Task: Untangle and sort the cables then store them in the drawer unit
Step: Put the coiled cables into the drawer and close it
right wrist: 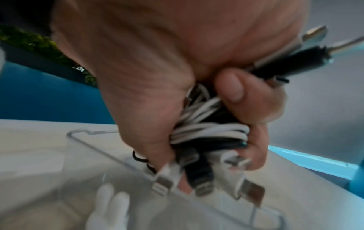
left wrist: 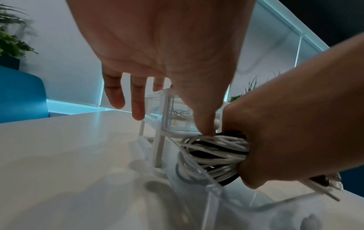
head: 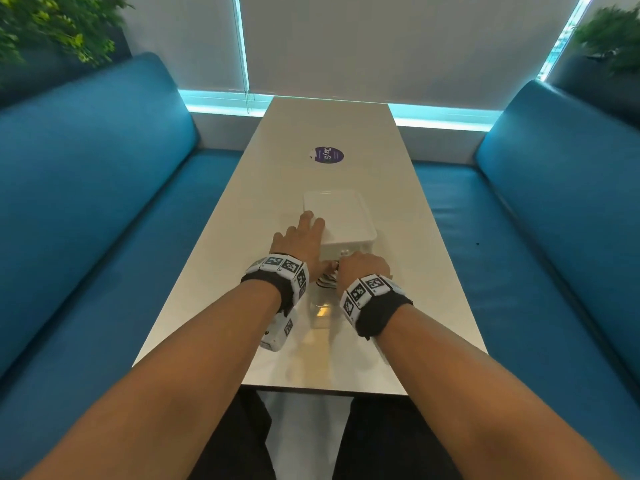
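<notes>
A white drawer unit (head: 341, 220) stands mid-table. My left hand (head: 308, 230) rests flat on its near left top, fingers straight, and the thumb touches the cables in the left wrist view. A clear drawer (head: 322, 310) is pulled out toward me in front of the unit. Just above that drawer, my right hand (head: 358, 268) grips a coiled bundle of white and black cables (right wrist: 208, 130). Several plugs (right wrist: 202, 185) hang from the fist over the drawer rim (right wrist: 110, 149). An upper clear drawer (left wrist: 171, 115) in the unit holds some white cable.
The white table (head: 277, 358) is long and narrow, with a round purple sticker (head: 325, 155) beyond the unit. Blue benches (head: 104, 220) run along both sides. Potted plants (head: 52, 26) and a window blind lie at the far end.
</notes>
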